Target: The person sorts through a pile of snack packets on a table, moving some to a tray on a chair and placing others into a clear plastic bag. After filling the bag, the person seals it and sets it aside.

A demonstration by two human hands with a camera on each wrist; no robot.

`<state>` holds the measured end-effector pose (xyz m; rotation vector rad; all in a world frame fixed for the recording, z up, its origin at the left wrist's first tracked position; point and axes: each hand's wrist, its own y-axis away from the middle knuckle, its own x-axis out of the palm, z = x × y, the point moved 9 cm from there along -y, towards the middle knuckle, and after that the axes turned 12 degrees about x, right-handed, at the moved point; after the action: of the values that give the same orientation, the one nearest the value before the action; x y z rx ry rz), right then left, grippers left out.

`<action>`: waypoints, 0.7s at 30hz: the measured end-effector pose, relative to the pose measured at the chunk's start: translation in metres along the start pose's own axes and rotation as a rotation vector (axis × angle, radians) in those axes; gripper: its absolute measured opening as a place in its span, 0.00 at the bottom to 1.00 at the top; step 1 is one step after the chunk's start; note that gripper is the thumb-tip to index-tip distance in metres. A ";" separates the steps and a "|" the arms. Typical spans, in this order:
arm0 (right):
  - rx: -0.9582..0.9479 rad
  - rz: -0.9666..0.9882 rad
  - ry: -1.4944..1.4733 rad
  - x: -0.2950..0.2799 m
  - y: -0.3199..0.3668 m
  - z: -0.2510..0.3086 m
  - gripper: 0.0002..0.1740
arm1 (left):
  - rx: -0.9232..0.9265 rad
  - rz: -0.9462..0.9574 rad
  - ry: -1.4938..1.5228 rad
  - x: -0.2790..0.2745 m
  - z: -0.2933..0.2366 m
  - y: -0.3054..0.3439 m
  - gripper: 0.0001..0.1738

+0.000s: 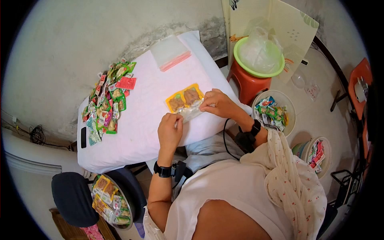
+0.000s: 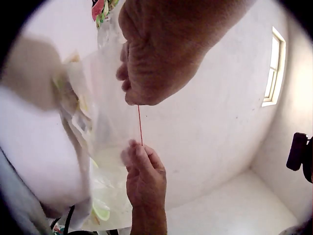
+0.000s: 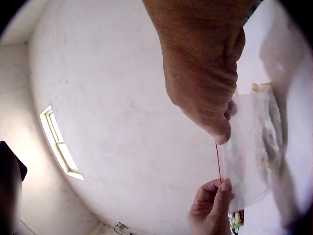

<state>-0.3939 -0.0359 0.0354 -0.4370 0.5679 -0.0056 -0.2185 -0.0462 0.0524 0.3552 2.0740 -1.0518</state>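
Two hands share one clear bag at the middle of the worktop. The left hand pinches its end at 6 o'clock and the right hand pinches the end toward 2 o'clock. The hands are apart, each clamped on the bag. Yellow packs lie at its 10 o'clock side. The wrist views show a red strip along the bag's mouth, pulled straight between the two pinches.

The step looks like pressing that strip shut. It would go best with the strip held taut and level, the packs pushed well clear of it, and one pinch run along its whole length so no gap is left.

Whether any of the strip is already sealed cannot be told. How far the packs sit inside is unclear, since the film is blurred in both wrist views. The left fingertips hide under the hand in the head view. A pile of packets at 9 o'clock and spare bags at 12 o'clock are too small to read.
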 end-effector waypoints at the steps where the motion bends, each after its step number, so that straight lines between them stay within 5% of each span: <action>1: -0.005 -0.002 -0.002 0.000 0.001 0.001 0.03 | -0.003 0.009 0.003 -0.001 0.000 0.001 0.03; 21: 0.060 0.077 0.001 -0.001 0.011 0.000 0.04 | -0.082 0.009 0.043 -0.024 0.014 0.036 0.02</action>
<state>-0.3955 -0.0260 0.0319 -0.3566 0.5837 0.0511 -0.1763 -0.0329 0.0447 0.3475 2.1447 -0.9584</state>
